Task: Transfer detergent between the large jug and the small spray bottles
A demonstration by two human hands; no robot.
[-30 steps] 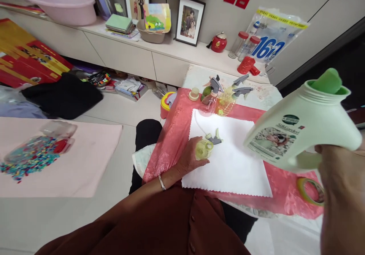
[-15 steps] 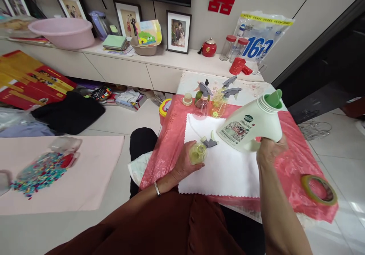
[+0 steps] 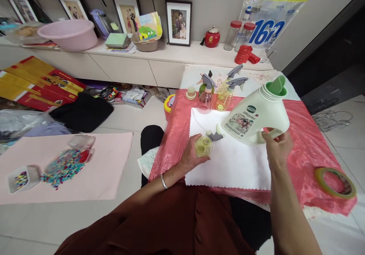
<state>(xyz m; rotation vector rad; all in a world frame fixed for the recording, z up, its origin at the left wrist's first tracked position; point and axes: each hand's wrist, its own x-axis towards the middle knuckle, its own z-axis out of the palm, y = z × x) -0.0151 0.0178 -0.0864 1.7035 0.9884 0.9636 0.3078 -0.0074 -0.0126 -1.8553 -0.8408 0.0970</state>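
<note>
In my left hand (image 3: pixel 192 152) is a small clear bottle (image 3: pixel 203 147) with no top on it and yellowish liquid inside. My right hand (image 3: pixel 278 145) grips the handle of a large pale green detergent jug (image 3: pixel 253 114), uncapped, with a green spout in its mouth. The jug leans a little to the right over the white scalloped mat (image 3: pixel 228 169). Beside the small bottle lies a grey spray trigger (image 3: pixel 214 136) with a thin tube. Farther back stand a pinkish spray bottle (image 3: pixel 205 102) and a yellow spray bottle (image 3: pixel 225 100).
A pale cap (image 3: pixel 191 93) sits at the table's back left, on the red plastic sheet (image 3: pixel 171 144). A tape roll (image 3: pixel 335 182) lies at the right corner. Left of my knee, a pink board (image 3: pixel 114 171) holds scattered coloured pieces. A cabinet (image 3: pixel 119 63) runs along the wall.
My view has shifted, so most things sit farther right in it. Both hands keep their holds on the bottle and the jug.
</note>
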